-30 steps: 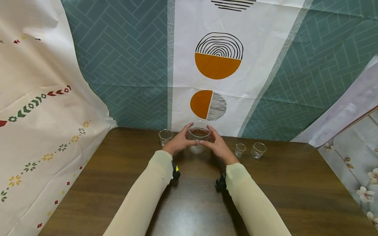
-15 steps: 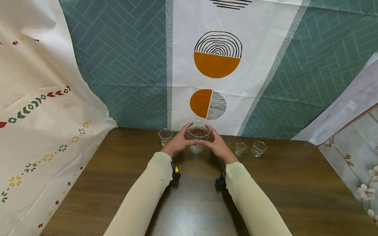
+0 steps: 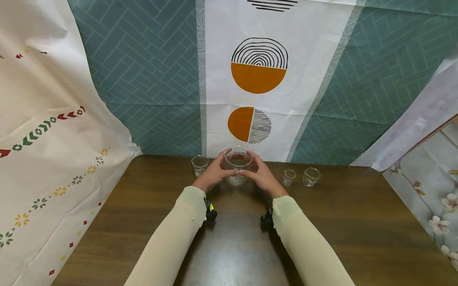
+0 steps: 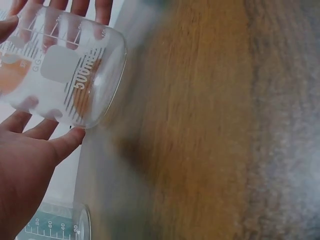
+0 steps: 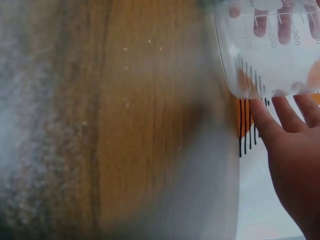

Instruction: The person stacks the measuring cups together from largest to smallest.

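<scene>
Noted big beaker (image 3: 237,165) upright near the far, 12 o'clock edge of the counter (image 3: 229,246), with mouth up and long axis vertical. Seen lying sideways in the wrist views: with base between 3 and 4 o'clock in the left, with base toward 9 in the right. Clamped at 9 o'clock by left hand (image 3: 214,174) and at 3 o'clock by right hand (image 3: 264,175), with fingers curled round the glass and thumbs meeting across the 6 o'clock face.

Unable to tell contact between base and counter. Unable to make out a spout on the rim. Cut off at the mouth end in both wrist views. Partly hidden low down by left hand: medium beaker (image 3: 198,163), just beside at 9 o'clock. Hard to make out: two dark gadgets (image 3: 210,215) at the cuffs of two pale sleeves (image 3: 168,238).

Counted four upright beakers in all: one gripped, one at 9 o'clock, two toward 3 o'clock, namely smallest beaker (image 3: 288,177) and, farther out, squat beaker (image 3: 311,177).
</scene>
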`<state>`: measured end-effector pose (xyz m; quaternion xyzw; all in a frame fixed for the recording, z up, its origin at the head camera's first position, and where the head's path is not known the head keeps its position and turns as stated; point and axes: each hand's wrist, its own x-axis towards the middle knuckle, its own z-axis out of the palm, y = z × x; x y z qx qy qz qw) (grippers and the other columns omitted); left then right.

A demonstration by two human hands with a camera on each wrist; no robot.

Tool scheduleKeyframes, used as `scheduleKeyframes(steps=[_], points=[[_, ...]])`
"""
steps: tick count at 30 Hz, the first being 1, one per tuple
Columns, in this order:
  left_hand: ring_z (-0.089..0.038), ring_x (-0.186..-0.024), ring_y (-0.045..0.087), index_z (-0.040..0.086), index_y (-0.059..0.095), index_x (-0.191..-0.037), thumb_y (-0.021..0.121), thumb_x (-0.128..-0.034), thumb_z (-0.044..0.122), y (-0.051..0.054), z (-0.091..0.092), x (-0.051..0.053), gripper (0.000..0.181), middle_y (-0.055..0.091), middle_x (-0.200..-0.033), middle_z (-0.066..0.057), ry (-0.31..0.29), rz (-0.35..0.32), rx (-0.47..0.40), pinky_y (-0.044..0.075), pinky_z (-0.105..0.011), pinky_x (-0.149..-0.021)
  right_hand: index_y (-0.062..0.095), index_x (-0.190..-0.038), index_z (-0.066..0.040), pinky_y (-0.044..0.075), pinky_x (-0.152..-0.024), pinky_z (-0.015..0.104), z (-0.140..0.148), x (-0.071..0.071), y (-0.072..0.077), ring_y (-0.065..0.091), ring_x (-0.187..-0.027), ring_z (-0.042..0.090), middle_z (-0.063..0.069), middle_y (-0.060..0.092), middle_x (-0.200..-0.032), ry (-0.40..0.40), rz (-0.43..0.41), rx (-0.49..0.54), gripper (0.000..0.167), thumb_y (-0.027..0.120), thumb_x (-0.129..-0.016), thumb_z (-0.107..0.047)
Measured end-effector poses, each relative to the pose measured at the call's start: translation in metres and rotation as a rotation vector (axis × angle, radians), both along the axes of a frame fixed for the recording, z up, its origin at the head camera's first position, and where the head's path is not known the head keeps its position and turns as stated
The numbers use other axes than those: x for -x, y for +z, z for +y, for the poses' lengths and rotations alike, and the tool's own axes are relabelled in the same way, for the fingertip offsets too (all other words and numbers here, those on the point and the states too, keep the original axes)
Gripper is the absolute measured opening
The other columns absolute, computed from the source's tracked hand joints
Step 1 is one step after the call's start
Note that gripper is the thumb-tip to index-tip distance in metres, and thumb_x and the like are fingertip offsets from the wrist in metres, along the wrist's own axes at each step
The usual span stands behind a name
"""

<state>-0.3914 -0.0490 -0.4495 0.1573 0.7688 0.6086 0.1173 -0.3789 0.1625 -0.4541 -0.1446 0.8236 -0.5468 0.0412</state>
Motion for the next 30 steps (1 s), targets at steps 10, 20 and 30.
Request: scheduleKeyframes(steps=[10,20,30], points=[[-0.031,-0.148,0.023,0.032,0.023,-0.153,0.079,-0.0809,0.03,0.004,-0.005,-0.015,0.091,0.031,-0.157,-0.011,0.013,0.015,0.014,0.028,-0.057,-0.113,0.026,-0.153,-0.023,0.033,-0.111,0.055,-0.002,-0.011,0.005,0.037,-0.14,0.031,0.006,0.041,-0.151,0.019,0.033,-0.021,0.078,0.07,-0.089,-0.034],[-0.031,-0.147,0.025,0.042,0.026,-0.148,0.08,-0.0786,0.038,0.004,-0.005,-0.022,0.088,0.035,-0.156,-0.006,0.034,0.006,0.028,0.027,-0.058,-0.113,0.026,-0.153,-0.015,0.031,-0.111,0.058,0.0,-0.03,0.028,0.035,-0.141,0.038,0.014,0.038,-0.152,0.067,0.009,-0.024,0.077,0.069,-0.09,-0.028],[-0.032,-0.144,0.031,0.038,0.03,-0.148,0.079,-0.0809,0.029,0.008,-0.004,-0.039,0.084,0.04,-0.152,-0.005,0.041,0.035,0.012,0.03,-0.057,-0.112,0.033,-0.147,-0.028,0.039,-0.108,0.052,0.006,-0.033,0.014,0.043,-0.136,0.029,0.002,0.047,-0.144,0.035,0.051,-0.078,0.075,0.073,-0.085,-0.041]])
